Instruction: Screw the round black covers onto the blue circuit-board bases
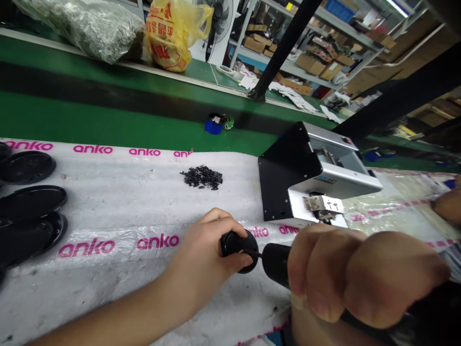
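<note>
My left hand (203, 257) is closed on a small round black plastic part (232, 244), thumb and fingers pinching its rim just above the wrapped worktop. From the right, my right hand (342, 274) wraps around a black power screwdriver (276, 262), which lies nearly level in the view. Its thin bit points left and meets the face of the round part close to my left thumb; whether it sits in a screw cannot be seen. Beyond my hands lies a loose pile of tiny black pieces (202, 177). A silver and black screw feeder (291, 178) stands just past the screwdriver.
Several black oval covers (27, 167) lie at the left edge. White "anko" sheeting (118, 187) covers the bench. Behind are a blue ring with a circuit board (213, 126), a yellow bag (167, 36) and a dark post (284, 48). Another person's hand (447, 206) shows at right.
</note>
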`<action>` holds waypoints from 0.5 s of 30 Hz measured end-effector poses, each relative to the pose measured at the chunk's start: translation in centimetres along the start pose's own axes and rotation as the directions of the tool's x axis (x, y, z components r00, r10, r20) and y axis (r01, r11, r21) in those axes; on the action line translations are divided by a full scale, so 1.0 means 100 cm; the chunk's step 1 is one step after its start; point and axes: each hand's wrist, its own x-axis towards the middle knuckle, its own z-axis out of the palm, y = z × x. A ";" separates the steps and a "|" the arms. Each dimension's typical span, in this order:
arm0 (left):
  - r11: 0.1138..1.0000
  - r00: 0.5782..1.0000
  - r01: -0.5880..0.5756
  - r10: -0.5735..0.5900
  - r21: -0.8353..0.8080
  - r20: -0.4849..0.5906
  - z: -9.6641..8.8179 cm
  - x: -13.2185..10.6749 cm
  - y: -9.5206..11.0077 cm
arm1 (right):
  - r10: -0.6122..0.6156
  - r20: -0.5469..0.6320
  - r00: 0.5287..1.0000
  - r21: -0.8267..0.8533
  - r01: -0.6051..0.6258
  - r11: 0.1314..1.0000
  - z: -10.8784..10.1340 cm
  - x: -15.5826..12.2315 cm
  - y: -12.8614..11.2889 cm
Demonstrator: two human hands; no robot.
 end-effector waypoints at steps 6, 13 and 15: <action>0.999 1.000 -0.011 0.011 -0.032 0.000 0.000 0.000 0.001 | -0.007 -0.029 1.000 0.029 0.008 1.000 0.005 -0.003 0.001; 0.999 1.000 0.024 -0.023 -0.033 0.015 0.000 0.001 0.001 | -0.037 -0.048 0.998 0.064 0.040 0.997 0.012 0.010 -0.001; 0.998 0.999 0.032 -0.032 -0.049 0.012 0.000 0.001 0.001 | -0.044 -0.088 0.995 0.066 0.050 0.997 0.011 0.009 0.000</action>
